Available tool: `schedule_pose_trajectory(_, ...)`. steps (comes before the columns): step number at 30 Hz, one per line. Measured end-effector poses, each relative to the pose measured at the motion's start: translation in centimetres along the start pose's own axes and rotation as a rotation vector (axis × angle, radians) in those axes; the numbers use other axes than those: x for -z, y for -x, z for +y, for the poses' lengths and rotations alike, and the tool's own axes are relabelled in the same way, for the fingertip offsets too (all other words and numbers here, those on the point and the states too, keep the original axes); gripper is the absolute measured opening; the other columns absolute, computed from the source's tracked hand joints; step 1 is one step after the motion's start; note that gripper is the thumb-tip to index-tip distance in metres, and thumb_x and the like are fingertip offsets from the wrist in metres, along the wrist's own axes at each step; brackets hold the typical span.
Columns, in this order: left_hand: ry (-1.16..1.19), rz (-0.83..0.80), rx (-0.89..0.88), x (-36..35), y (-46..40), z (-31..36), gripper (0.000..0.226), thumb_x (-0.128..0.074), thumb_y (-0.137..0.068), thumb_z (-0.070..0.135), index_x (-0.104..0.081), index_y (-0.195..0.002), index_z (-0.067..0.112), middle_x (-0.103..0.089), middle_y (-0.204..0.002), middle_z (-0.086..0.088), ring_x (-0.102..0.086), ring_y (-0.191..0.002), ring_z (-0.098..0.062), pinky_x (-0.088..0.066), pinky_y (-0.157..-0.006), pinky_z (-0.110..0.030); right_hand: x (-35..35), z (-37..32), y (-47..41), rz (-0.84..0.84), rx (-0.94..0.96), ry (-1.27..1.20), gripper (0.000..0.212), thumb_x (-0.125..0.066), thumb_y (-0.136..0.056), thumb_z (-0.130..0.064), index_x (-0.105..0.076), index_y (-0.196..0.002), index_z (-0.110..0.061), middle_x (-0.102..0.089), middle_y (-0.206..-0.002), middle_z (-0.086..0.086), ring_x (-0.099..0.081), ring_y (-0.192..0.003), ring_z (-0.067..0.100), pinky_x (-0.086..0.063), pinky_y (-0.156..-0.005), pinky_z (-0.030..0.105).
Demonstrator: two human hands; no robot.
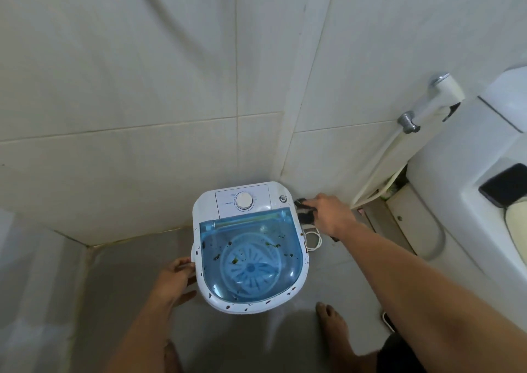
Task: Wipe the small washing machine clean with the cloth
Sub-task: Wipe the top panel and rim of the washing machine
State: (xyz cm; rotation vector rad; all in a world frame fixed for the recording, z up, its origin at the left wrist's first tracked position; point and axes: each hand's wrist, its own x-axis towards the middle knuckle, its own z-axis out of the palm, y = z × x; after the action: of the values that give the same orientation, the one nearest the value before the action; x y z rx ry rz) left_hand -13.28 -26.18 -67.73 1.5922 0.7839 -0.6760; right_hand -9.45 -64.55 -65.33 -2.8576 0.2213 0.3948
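Right beside the dirt, cloth in hand

Plainly the right hand [328,216] is closed on the dark cloth [305,211], pressed at the washing machine's [248,247] right rear corner on the floor by the tiled walls. The soiled blue lid [251,258] and speckled white rim lie to that hand's left and nearer the person. The left hand [174,281], fingers spread open, rests against the machine's left side, likely steadying it; the cloth should sweep leftward.
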Motion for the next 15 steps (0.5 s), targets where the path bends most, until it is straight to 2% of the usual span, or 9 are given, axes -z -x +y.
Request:
schedule_pose_trajectory(3,0.005,-0.01,-0.006,0.0,0.0,-0.1,0.015,-0.059,-0.1,0.011,-0.066,-0.113,0.014,-0.076,-0.11,-0.009,-0.071,-0.104,-0.027,-0.056,-0.097,-0.05,1.5,0.8,-0.9,0.129,-0.127,-0.045,0.047,-0.056,-0.091,-0.022,-0.06,-0.136,-0.038,-0.061,-0.114,0.009,-0.061,-0.106,0.038,-0.055,-0.089,0.046)
schedule_pose_trajectory(5,-0.009,-0.007,-0.017,-0.1,0.2,0.0,0.014,-0.058,-0.101,0.011,-0.066,-0.112,0.014,-0.076,-0.109,-0.009,-0.07,-0.107,-0.028,-0.055,-0.098,-0.051,2.1,-0.8,-2.2,0.209,-0.132,-0.118,0.048,-0.055,-0.093,-0.019,-0.06,-0.137,-0.037,-0.061,-0.114,0.009,-0.061,-0.103,0.036,-0.056,-0.086,0.044)
schedule_pose_trajectory(8,-0.022,-0.009,-0.015,0.0,0.3,0.1,0.011,-0.058,-0.101,0.013,-0.065,-0.11,0.015,-0.075,-0.11,-0.01,-0.069,-0.104,-0.028,-0.054,-0.099,-0.051,0.8,-4.4,-2.2,0.17,-0.052,-0.16,0.053,-0.055,-0.092,-0.015,-0.058,-0.14,-0.037,-0.059,-0.119,0.005,-0.058,-0.105,0.033,-0.054,-0.088,0.042)
schedule_pose_trajectory(11,-0.021,-0.016,-0.002,0.0,0.1,0.1,0.015,-0.058,-0.101,0.013,-0.065,-0.115,0.014,-0.074,-0.111,-0.01,-0.068,-0.103,-0.027,-0.054,-0.098,-0.05,-0.8,-5.5,-0.7,0.133,-0.041,-0.063,0.062,-0.055,-0.09,-0.01,-0.05,-0.147,-0.035,-0.052,-0.13,0.003,-0.051,-0.109,0.031,-0.051,-0.092,0.042)
schedule_pose_trajectory(15,-0.027,-0.019,-0.005,0.0,0.0,0.2,0.013,-0.058,-0.101,0.012,-0.065,-0.111,0.014,-0.074,-0.112,-0.011,-0.069,-0.107,-0.029,-0.054,-0.1,-0.051,0.2,-4.4,0.0,0.088,0.036,0.155,0.063,-0.062,-0.087,-0.013,-0.05,-0.144,-0.037,-0.05,-0.128,0.001,-0.048,-0.107,0.028,-0.05,-0.085,0.04)
